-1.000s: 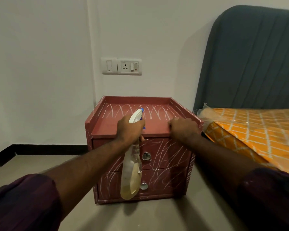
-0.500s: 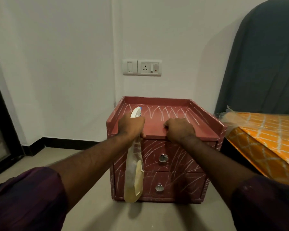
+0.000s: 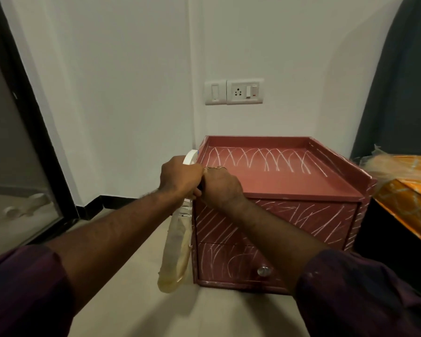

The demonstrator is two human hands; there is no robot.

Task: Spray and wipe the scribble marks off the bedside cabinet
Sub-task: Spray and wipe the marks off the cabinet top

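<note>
My left hand (image 3: 180, 177) is clenched round the neck of the translucent plastic spray bottle with a white trigger head (image 3: 175, 251). It sits just off the front-left corner of the red-brown two-drawer bedside cabinet (image 3: 289, 188), and the bottle's body hangs down beside the cabinet's left edge. My right hand (image 3: 221, 188) presses against the left one, its fingers curled over the lip at that same corner, so I read it as gripping the cabinet. What lies under the palm is hidden, and I can make out no cloth.

The white chalky scribble marks (image 3: 258, 161) loop across the back of the cabinet's top, and more slash over both drawer fronts, so nothing looks cleaned yet.

I judge the step in hand to be steadying the cabinet and bringing the nozzle to bear. To do it well I would:
- tip the bottle upright so the trigger draws liquid;
- aim the nozzle inward over the top;
- spray the loops first, since the raised rim should contain the liquid;
- keep mist off the orange patterned bed cover (image 3: 411, 181) to the cabinet's right and the white wall socket plate (image 3: 233, 91) above it.
</note>
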